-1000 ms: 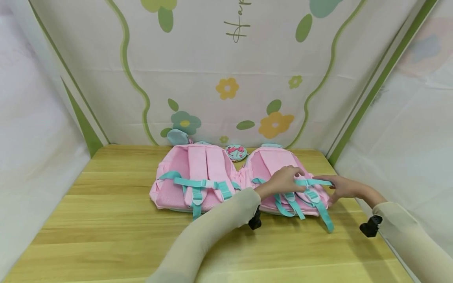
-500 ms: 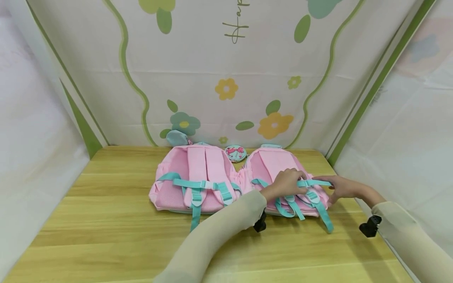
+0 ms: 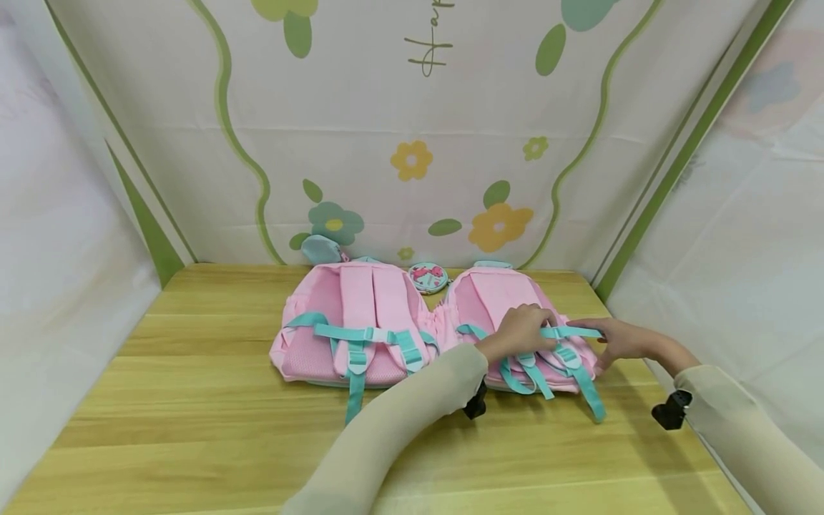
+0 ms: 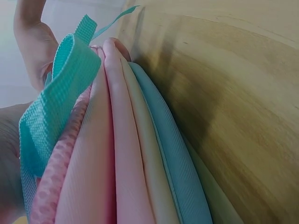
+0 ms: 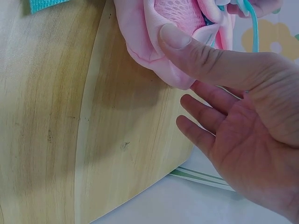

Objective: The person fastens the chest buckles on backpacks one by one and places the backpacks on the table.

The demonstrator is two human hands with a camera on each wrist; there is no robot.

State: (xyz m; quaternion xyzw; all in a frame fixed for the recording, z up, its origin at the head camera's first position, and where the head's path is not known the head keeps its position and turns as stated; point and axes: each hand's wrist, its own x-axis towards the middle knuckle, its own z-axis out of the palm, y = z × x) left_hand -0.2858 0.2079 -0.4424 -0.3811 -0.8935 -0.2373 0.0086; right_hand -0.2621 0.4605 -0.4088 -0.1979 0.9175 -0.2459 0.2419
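Observation:
On the table's right side lies a pink backpack [image 3: 498, 286], back panel up with its teal straps showing. My left hand [image 3: 521, 329] pinches one end of a teal chest strap [image 3: 582, 332] above this bag; a small buckle sits along it. From there the strap runs level to my right hand [image 3: 621, 340], whose fingers hold its other side. In the right wrist view the thumb [image 5: 205, 60] lies straight over the bag's pink corner, while the lower fingers are loose. The grip on the strap is mostly hidden there. A loose teal strap [image 4: 56, 102] loops up in the left wrist view.
A second pink backpack [image 3: 315, 357] lies against the first on its left, its teal strap buckled across. A round pouch [image 3: 429, 277] and a light blue pouch [image 3: 320, 249] sit behind. The wooden table [image 3: 212, 422] meets a floral cloth wall [image 3: 360, 93].
My left hand has shifted slightly right along the strap, then stayed there. The right hand keeps its place, and the backpacks have not visibly moved.

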